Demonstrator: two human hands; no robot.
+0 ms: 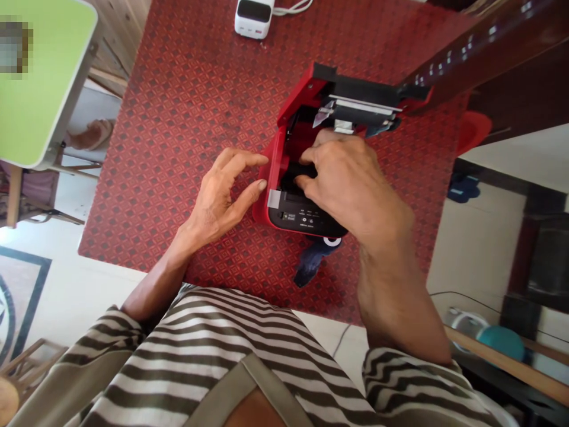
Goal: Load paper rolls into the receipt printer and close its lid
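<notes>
A red and black machine [306,207], which looks like a small printer, stands on the table with its lid [364,95] raised. Small buttons and printed marks show on its black front panel. My right hand [351,172] reaches down into the open compartment; thumb and one finger are apart over the dark interior, and the other fingertips are partly hidden. A metal bar and a whitish piece show under the lid, just beyond that hand. At the machine's left wall is my left hand [226,193], open, fingertips at or nearly against the red case, with nothing in it.
The machine rests on a red patterned table [204,89]. Partly under its front edge lies a dark blue cloth-like item [311,264]. A white box [254,18] with a cable sits at the back. A green table [48,89] stands left, and a dark wooden post [471,47] rises right.
</notes>
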